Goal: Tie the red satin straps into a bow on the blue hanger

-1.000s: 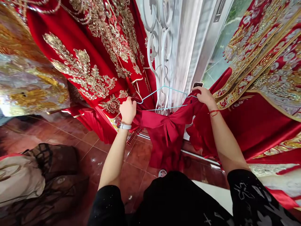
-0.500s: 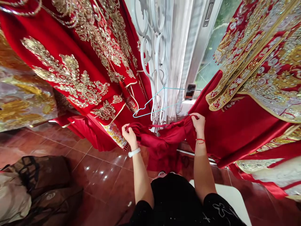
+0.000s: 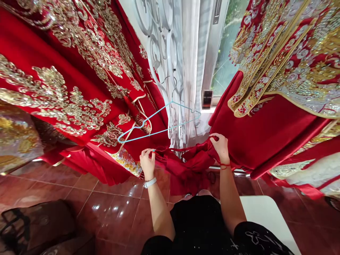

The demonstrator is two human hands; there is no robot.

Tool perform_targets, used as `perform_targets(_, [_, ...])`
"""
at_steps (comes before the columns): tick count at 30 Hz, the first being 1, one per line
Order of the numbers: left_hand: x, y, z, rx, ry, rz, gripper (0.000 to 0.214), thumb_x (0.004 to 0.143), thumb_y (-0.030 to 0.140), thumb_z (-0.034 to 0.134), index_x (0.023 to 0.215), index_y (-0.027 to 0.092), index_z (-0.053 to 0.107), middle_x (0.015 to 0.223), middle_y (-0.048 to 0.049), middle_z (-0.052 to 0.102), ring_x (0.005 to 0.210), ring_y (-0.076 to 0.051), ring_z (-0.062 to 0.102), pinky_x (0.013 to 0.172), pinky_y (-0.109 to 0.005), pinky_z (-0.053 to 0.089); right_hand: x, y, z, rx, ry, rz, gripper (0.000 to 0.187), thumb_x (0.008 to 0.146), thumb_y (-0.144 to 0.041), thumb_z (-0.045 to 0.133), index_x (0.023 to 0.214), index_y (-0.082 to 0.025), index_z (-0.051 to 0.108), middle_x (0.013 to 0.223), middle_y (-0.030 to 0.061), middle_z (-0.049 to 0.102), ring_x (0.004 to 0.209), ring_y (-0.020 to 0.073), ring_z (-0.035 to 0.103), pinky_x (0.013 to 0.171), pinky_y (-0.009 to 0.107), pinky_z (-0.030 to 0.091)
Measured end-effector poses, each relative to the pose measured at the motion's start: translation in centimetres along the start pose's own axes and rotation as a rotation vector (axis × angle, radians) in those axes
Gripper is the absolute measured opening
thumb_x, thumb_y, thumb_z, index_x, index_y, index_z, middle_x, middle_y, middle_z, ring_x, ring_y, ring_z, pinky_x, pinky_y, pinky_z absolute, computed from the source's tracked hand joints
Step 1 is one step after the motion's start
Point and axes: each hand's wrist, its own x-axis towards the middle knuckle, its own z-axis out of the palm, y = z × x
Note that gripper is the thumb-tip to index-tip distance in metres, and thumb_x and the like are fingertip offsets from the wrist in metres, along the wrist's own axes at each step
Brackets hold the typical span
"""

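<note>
Red garment, held — left hand, right hand

Folds hide the cut of the red garment below the blue hanger. Right of the hanger, a dark object is pixelated past recognition.

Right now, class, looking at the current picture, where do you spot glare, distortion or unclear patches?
Head view: ceramic-red floor tiles show bright glare spots; head view: the embroidered garment splays toward the edge, suggesting wide-angle distortion; head view: a small dark patch by the window is pixelated; head view: left hand and right hand look fairly sharp.
</note>
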Motion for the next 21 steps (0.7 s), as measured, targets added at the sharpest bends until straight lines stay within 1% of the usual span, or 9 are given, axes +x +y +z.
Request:
perform_targets(2, [0.1, -0.1, 0.3, 0.019, 0.034, -0.035, 0.018, 0.084, 0.025, 0.052, 0.084, 0.020, 0.069, 0.097, -0.0115, 0.068, 0.090, -0.026, 0.062, 0.084, -0.039, 0.047, -0.2, 0.2, 0.0, -0.014, 0.002, -0.012, 0.025, 0.076, -0.024, 0.053, 0.085, -0.018, 0.075, 0.093, 0.0109, 0.076, 0.086, 0.0242, 0.067, 0.088, 0.038, 0.050])
perform_targets(4, [0.2, 0.0, 0.6, -0.090, 0.024, -0.110, 0.018, 0.084, 0.024, 0.049, 0.076, 0.019, 0.064, 0.077, -0.0072, 0.065, 0.073, -0.021, 0.059, 0.074, -0.034, 0.046, -0.1, 0.4, 0.0, -0.014, 0.001, -0.023, 0.026, 0.078, -0.024, 0.052, 0.087, -0.018, 0.075, 0.092, 0.0110, 0.075, 0.084, 0.0240, 0.066, 0.087, 0.039, 0.050])
perform_targets(7, [0.4, 0.5, 0.9, -0.415, 0.009, -0.284, 0.015, 0.081, 0.022, 0.046, 0.071, 0.019, 0.058, 0.057, 0.0012, 0.053, 0.054, -0.014, 0.049, 0.058, -0.026, 0.040, 0.1, 0.5, -0.1, 0.018, -0.011, -0.055, 0.023, 0.077, -0.026, 0.055, 0.085, -0.018, 0.074, 0.088, 0.0096, 0.073, 0.080, 0.0233, 0.064, 0.083, 0.038, 0.050])
perform_targets(10, [0.5, 1.3, 0.6, -0.724, 0.025, -0.476, 0.014, 0.075, 0.020, 0.047, 0.082, 0.017, 0.059, 0.051, 0.0074, 0.044, 0.045, -0.010, 0.041, 0.049, -0.021, 0.034, 0.3, 0.8, 0.1, 0.032, -0.042, -0.092, 0.020, 0.078, -0.029, 0.057, 0.083, -0.018, 0.073, 0.085, 0.0082, 0.071, 0.079, 0.0228, 0.063, 0.081, 0.036, 0.050])
perform_targets(12, [0.4, 1.8, 0.1, -0.850, 0.014, -0.552, 0.026, 0.070, 0.019, 0.052, 0.096, 0.017, 0.059, 0.052, 0.0095, 0.045, 0.043, -0.008, 0.039, 0.047, -0.019, 0.032, 0.4, 1.0, 0.1, 0.008, -0.055, -0.108, 0.021, 0.080, -0.029, 0.056, 0.085, -0.018, 0.073, 0.085, 0.0084, 0.069, 0.080, 0.0227, 0.062, 0.080, 0.036, 0.049])
perform_targets(14, [0.1, 2.3, -0.6, -0.930, -0.002, -0.573, 0.042, 0.068, 0.019, 0.057, 0.109, 0.019, 0.054, 0.058, 0.0089, 0.053, 0.043, -0.006, 0.040, 0.046, -0.017, 0.031, 0.5, 1.2, 0.1, -0.028, -0.059, -0.114, 0.022, 0.083, -0.029, 0.054, 0.086, -0.017, 0.072, 0.085, 0.0086, 0.067, 0.080, 0.0224, 0.061, 0.081, 0.037, 0.049])
perform_targets(17, [-0.5, 2.9, -1.4, -1.004, -0.023, -0.559, 0.050, 0.067, 0.023, 0.060, 0.116, 0.023, 0.049, 0.072, 0.0046, 0.065, 0.044, -0.005, 0.042, 0.045, -0.017, 0.034, 1.1, 1.6, -0.4, -0.084, -0.015, -0.090, 0.017, 0.081, -0.027, 0.055, 0.079, -0.018, 0.069, 0.091, 0.0095, 0.062, 0.083, 0.0220, 0.059, 0.085, 0.038, 0.048])
perform_targets(19, [-1.0, 3.1, -1.8, -1.033, -0.034, -0.530, 0.047, 0.068, 0.025, 0.060, 0.114, 0.024, 0.049, 0.081, 0.0010, 0.070, 0.048, -0.006, 0.048, 0.047, -0.018, 0.039, 1.5, 1.9, -0.9, -0.086, 0.023, -0.017, 0.011, 0.076, -0.025, 0.059, 0.069, -0.019, 0.064, 0.089, 0.0086, 0.059, 0.085, 0.0224, 0.059, 0.088, 0.040, 0.048])
perform_targets(21, [-1.6, 3.3, -2.1, -1.060, -0.055, -0.484, 0.047, 0.067, 0.025, 0.063, 0.113, 0.024, 0.049, 0.092, -0.0027, 0.073, 0.053, -0.007, 0.053, 0.048, -0.018, 0.042, 1.6, 2.1, -1.1, 0.054, -0.033, 0.155, 0.016, 0.073, -0.025, 0.060, 0.058, -0.021, 0.055, 0.075, 0.0049, 0.056, 0.079, 0.0222, 0.058, 0.086, 0.040, 0.049])
